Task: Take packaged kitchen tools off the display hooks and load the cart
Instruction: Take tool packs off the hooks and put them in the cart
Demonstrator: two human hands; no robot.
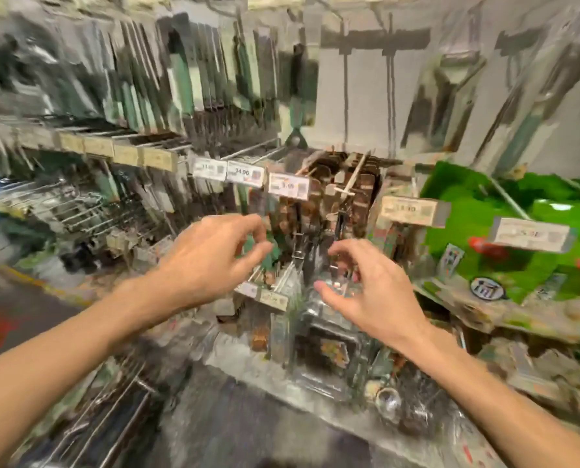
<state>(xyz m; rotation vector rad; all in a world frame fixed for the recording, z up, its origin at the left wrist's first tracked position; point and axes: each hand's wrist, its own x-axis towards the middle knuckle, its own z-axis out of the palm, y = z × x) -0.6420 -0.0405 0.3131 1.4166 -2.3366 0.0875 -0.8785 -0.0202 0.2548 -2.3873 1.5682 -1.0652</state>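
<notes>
Head camera: left hand [211, 255] hovered half-open, grip empty; right hand [366, 285], below packaged tools [359, 194] at 12 o'clock, had a grip too blurred to tell.

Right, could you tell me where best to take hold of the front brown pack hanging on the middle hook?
Probably its lower half, from the front: the brown pack hangs by its top on a hook that points toward you, so pinching low and drawing it forward should slide it off.

price tag [244, 172] | reads 34.90 | other tags [408, 209] too blurred
</notes>
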